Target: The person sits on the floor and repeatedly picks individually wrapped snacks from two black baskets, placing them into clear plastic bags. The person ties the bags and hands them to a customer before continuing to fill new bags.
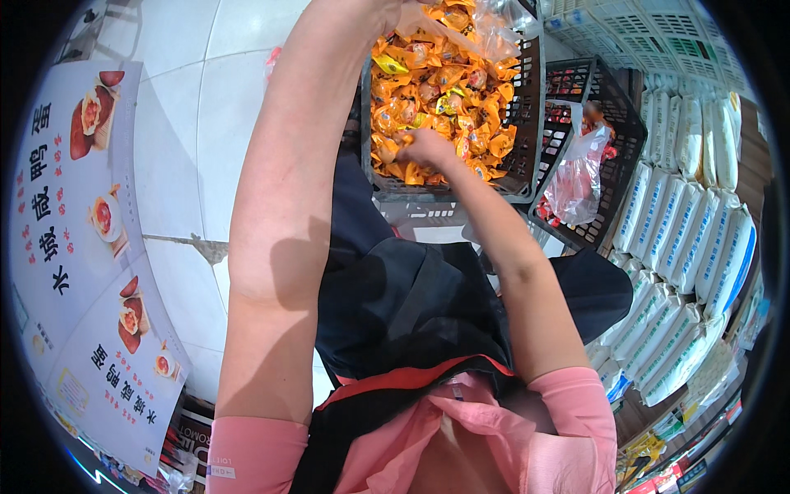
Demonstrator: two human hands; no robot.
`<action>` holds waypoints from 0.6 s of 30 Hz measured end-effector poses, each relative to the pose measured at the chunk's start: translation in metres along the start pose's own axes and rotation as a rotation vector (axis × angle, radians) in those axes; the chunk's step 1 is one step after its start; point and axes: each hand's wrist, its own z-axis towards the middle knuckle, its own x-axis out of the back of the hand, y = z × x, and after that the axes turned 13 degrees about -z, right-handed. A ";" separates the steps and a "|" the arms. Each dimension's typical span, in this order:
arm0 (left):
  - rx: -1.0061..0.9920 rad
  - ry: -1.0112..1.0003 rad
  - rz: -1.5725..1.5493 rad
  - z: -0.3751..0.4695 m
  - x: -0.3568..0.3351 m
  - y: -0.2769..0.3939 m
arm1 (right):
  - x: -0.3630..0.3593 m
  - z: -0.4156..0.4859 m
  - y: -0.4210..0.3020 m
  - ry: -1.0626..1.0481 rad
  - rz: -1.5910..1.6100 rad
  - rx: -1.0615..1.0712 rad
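Note:
A black plastic crate [524,142] in front of me holds many round items in twisted orange wrappers [457,111]; a few wrappers among them are yellow. My right hand [426,148] reaches into the near left part of the crate, its curled fingers on an orange-wrapped item [387,151]. My left arm stretches up over the crate's left side. Only part of my left hand [386,15] shows, cut off by the top edge. From it a clear plastic bag [432,28] spreads over the far wrapped items, gripped at its edge.
Right of the crate, a second black crate [623,142] holds red-wrapped items and a filled clear bag [577,179]. White printed packets [673,228] are stacked further right, below pale plastic baskets [654,37]. A large printed board [80,204] stands left on the tiled floor [170,154].

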 end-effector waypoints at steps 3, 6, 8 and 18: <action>0.009 -0.020 -0.022 -0.001 0.002 0.000 | -0.005 -0.001 0.038 0.002 0.543 0.170; 0.011 -0.025 -0.015 -0.002 0.002 -0.001 | 0.004 -0.007 0.032 0.097 0.330 0.164; 0.012 -0.025 0.000 -0.001 0.001 -0.002 | 0.013 -0.012 0.005 0.141 0.009 0.073; 0.037 0.028 -0.114 0.003 0.013 -0.005 | 0.001 -0.010 0.000 0.269 -0.107 0.097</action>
